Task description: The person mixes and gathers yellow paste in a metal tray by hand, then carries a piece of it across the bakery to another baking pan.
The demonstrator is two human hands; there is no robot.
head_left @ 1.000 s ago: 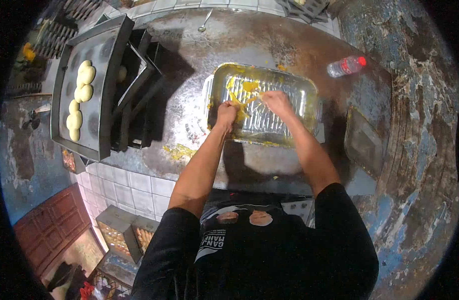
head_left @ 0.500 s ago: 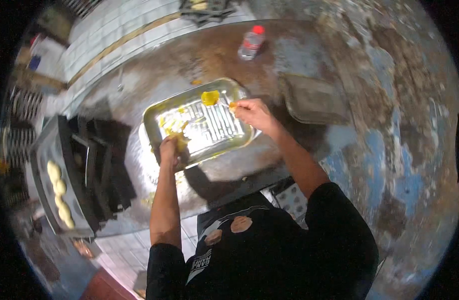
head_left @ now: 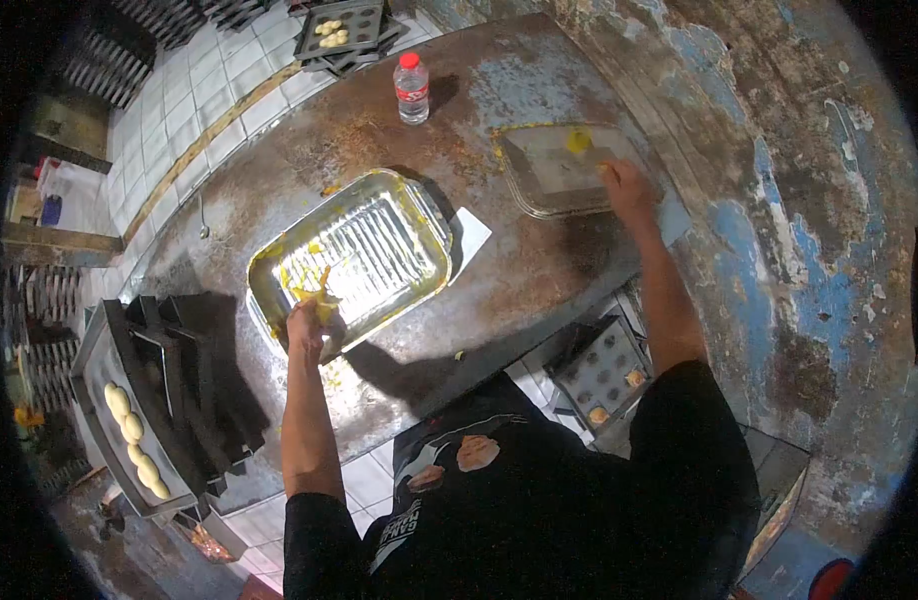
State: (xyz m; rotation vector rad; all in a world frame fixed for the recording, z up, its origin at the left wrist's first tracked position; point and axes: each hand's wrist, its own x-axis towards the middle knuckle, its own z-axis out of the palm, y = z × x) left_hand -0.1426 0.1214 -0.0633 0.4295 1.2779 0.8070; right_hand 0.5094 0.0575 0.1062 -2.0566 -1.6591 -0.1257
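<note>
My left hand (head_left: 304, 325) is closed at the near left corner of a metal baking pan (head_left: 434, 278) smeared with yellow. From its fingers a yellow mass (head_left: 321, 296) sticks out over the pan; whether it is a held thing or a coating on the fingers is unclear. My right hand (head_left: 629, 188) is closed above a flat, shallow tray (head_left: 549, 210) on the right. It grips a tool with a rounded yellow head (head_left: 579, 140), blurred, its handle mostly hidden by the fingers. Yellow smears mark that tray's far edge.
A water bottle (head_left: 413, 95) with a red cap stands behind the pan. White paper (head_left: 470, 240) lies beside it. At left, dough pieces (head_left: 131, 430) rest on a stacked dark tray (head_left: 89, 385). A spoon (head_left: 203, 218) lies far left. Moulded trays sit behind and below the table.
My right hand has carried the yellow-headed tool from over the pan to the flat tray on the right. My left hand stays at the pan's corner. The view has shifted.
</note>
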